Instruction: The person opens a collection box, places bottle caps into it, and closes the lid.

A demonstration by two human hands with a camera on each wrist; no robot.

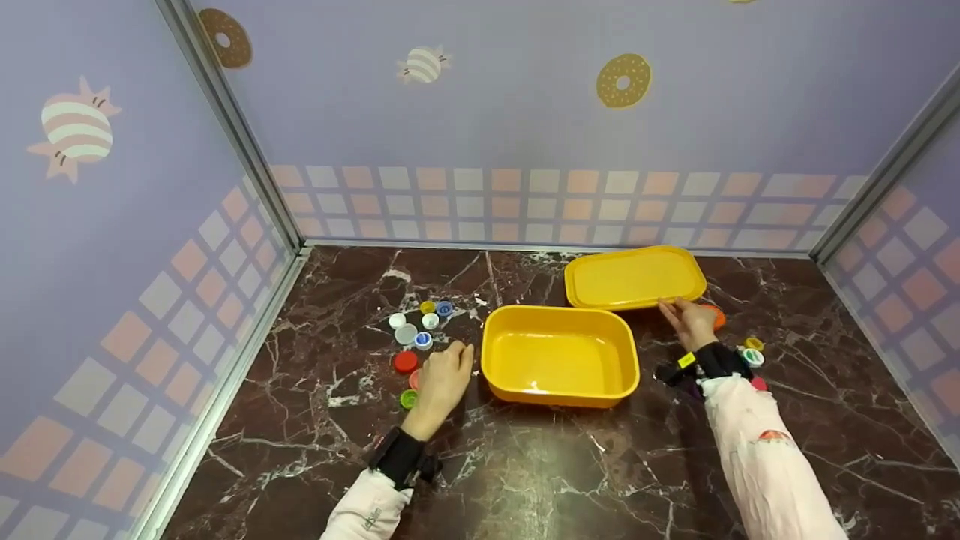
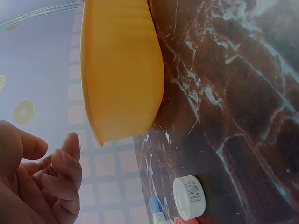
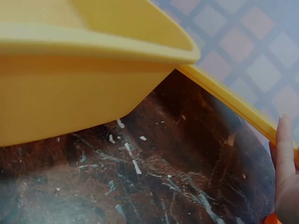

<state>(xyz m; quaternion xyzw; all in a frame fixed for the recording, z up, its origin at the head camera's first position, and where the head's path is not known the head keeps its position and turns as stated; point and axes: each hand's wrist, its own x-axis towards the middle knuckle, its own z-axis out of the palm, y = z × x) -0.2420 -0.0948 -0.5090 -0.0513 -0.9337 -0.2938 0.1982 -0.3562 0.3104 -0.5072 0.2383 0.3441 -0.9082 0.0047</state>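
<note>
In the head view a yellow plastic box [image 1: 559,360] stands upright with its inside bare. Behind it on the right, a flat yellow lid [image 1: 634,277] lies tilted, its near edge by the box's back corner. My right hand [image 1: 690,324] pinches the lid's near right edge; in the right wrist view a straight finger [image 3: 284,149] lies against that edge. My left hand [image 1: 444,379] hovers left of the box, fingers loosely curled and holding nothing. Beside it are a red bottle cap [image 1: 406,362] and a green bottle cap [image 1: 409,398], with a pink cap partly hidden by the hand.
Several white, blue, grey and yellow caps [image 1: 406,334] lie left of the box. On the right, an orange cap [image 1: 716,316], a yellow cap [image 1: 754,343] and a white-and-green cap [image 1: 753,357] lie near my right wrist. Patterned panels [image 1: 525,112] border the dark marbled table [image 1: 555,472].
</note>
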